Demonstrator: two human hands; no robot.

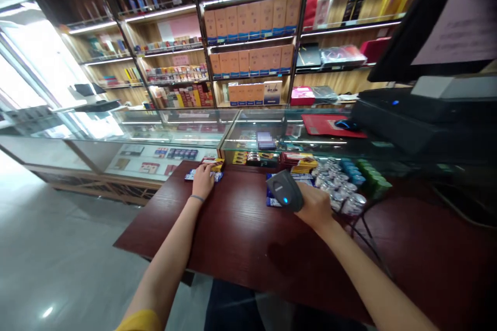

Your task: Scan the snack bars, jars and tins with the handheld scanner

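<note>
At the far left corner of the wooden table, my left hand [203,181] is bent over a small pile, its fingers closed on a yellow-and-red packet [218,164]. Blue-and-white packets [189,175] lie flat under and beside that hand. My right hand [316,204] is wrapped round the handle of a dark barcode scanner [285,190], raised above the table with a blue light lit on it. Partly hidden behind the scanner are more blue packets [273,200] on the tabletop. The fingertips of my left hand are hard to make out.
Silver cans [337,184], blue cans [352,170] and green cans [373,178] stand right of the scanner. Yellow packs [304,164] sit against the glass counter [194,132]. A black cable [367,232] trails at right, below the dark monitor [411,26]. Stocked shelves line the wall.
</note>
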